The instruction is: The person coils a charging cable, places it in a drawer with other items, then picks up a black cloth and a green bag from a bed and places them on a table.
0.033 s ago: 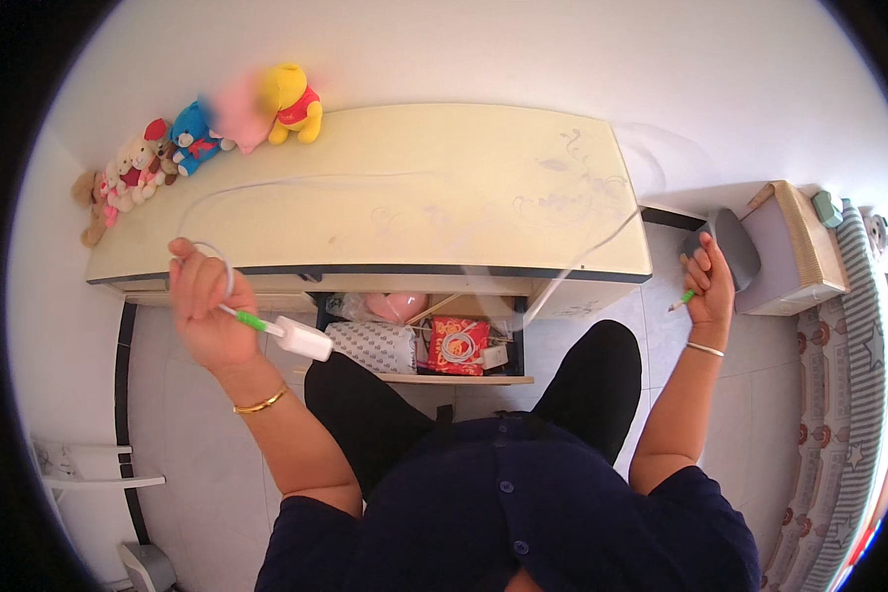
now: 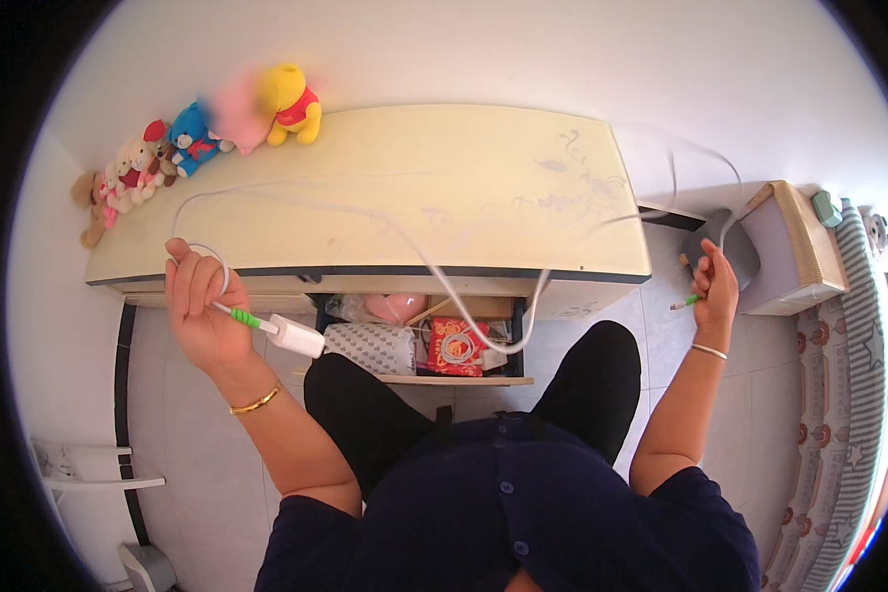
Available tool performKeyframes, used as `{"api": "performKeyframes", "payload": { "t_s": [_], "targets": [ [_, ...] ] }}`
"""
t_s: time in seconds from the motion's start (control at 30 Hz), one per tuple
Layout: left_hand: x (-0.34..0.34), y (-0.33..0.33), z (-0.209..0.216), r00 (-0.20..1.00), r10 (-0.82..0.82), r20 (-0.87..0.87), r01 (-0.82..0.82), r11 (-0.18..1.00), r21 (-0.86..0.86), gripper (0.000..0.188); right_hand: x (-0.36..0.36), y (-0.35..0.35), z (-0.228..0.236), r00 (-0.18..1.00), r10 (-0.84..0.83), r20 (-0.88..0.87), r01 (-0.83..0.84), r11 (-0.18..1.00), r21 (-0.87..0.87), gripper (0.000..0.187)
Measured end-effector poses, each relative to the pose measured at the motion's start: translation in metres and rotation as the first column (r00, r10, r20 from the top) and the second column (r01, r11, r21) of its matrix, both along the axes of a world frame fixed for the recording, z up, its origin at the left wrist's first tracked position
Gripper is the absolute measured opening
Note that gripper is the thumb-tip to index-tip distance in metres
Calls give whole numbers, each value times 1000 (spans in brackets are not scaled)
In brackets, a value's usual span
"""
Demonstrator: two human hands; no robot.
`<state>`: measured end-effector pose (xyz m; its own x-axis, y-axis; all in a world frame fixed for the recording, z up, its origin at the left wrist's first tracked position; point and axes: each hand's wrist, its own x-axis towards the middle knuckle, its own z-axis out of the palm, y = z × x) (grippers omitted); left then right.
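Note:
A long white charging cable [image 2: 508, 348] is stretched loosely between my two raised hands, sagging in a loop over the open drawer. My left hand [image 2: 207, 306] is closed around the cable close to a white charger block [image 2: 296, 336]. A green sleeve [image 2: 245, 318] covers the cable where it meets the block. Out to the right, my right hand [image 2: 717, 286] is closed on the cable's other end. The green-sleeved connector [image 2: 684, 303] sticks out from its fingers to the left. Part of the cable is blurred by motion.
Before me stands a cream cabinet [image 2: 365, 237]; its drawer [image 2: 444, 379] is pulled out, holding a red packet [image 2: 449, 360], a coiled cable [image 2: 458, 347] and a patterned white bundle [image 2: 373, 347]. Plush toys [image 2: 195, 138] line the cabinet's back left. A grey bin [image 2: 735, 257] stands right.
The cable has swung: its middle now hangs in a clearer loop over the drawer, and an arc rises above my right hand. Both hands stay nearly in place, still holding it.

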<state>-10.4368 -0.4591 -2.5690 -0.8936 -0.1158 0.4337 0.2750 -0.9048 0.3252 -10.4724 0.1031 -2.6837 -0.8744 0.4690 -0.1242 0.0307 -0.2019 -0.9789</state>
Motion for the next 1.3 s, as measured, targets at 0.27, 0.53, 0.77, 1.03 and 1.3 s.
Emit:
{"api": "performKeyframes", "payload": {
  "t_s": [0.27,0.53,0.77,1.03,1.3],
  "targets": [
    [-17,161,0,959,89,270,159,618,-770,35,9,-114,100,715,600,-359,32,485,874,52],
    [-34,183,-10,953,5,301,241,587,-773,28,2,-110,118,840,443,-314,-268,842,468,46],
    [-33,141,-38,867,-434,246,489,837,-246,30,-46,-225,50,557,815,-158,-763,577,291,29],
    [-35,92,-60,920,357,-160,-120,-132,-984,36,17,-296,42,448,841,302,-510,-37,860,31],
    [-6,48,-79,893,-370,255,413,449,-792,38,-28,-327,73,494,868,-52,-635,401,661,14]
  ]
}}
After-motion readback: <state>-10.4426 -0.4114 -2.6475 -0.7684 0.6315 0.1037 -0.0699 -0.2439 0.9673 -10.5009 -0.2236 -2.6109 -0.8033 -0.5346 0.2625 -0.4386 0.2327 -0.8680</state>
